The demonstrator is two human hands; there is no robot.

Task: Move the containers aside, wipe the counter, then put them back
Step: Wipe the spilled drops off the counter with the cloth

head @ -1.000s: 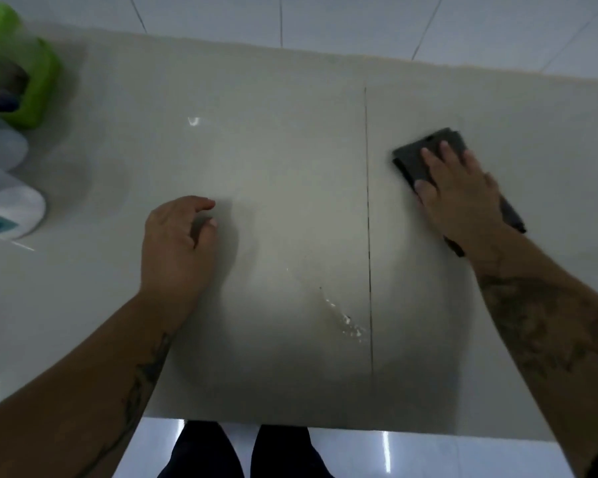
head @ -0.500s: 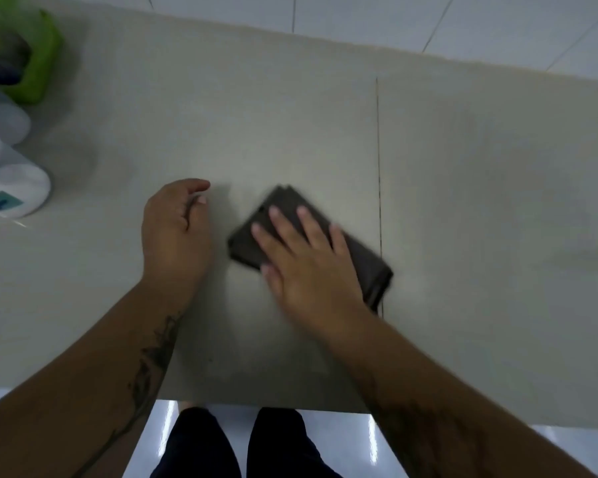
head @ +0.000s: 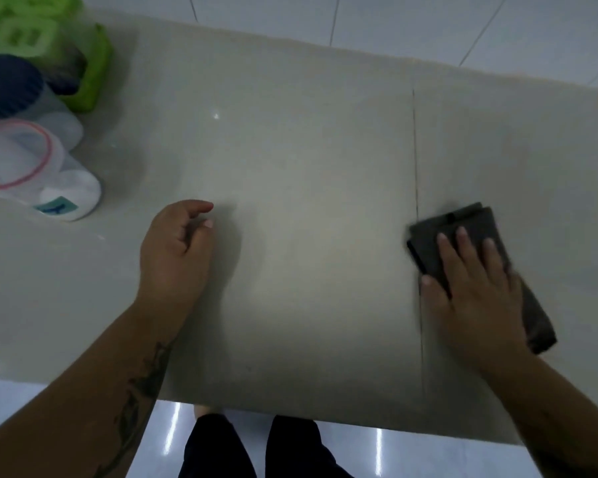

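Observation:
My right hand (head: 470, 291) lies flat on a folded dark grey cloth (head: 463, 232) and presses it onto the beige counter (head: 308, 167), just right of the counter's seam line. My left hand (head: 175, 253) rests on the counter at centre left, fingers loosely curled, holding nothing. The containers stand together at the far left: a green-lidded box (head: 90, 63), a clear jar with a dark blue lid (head: 7, 84), and a clear tub with a red-rimmed lid (head: 63, 188) nearest me.
The counter's near edge (head: 290, 417) runs across the bottom, with my dark trousers (head: 214, 450) and a glossy floor below it. A white tiled wall (head: 394, 19) backs the counter. A thin seam (head: 415, 201) splits the top.
My right hand has slid the cloth from beside my left hand back to the right, past the seam. The left hand has stayed put. The streak seen one second ago is gone.

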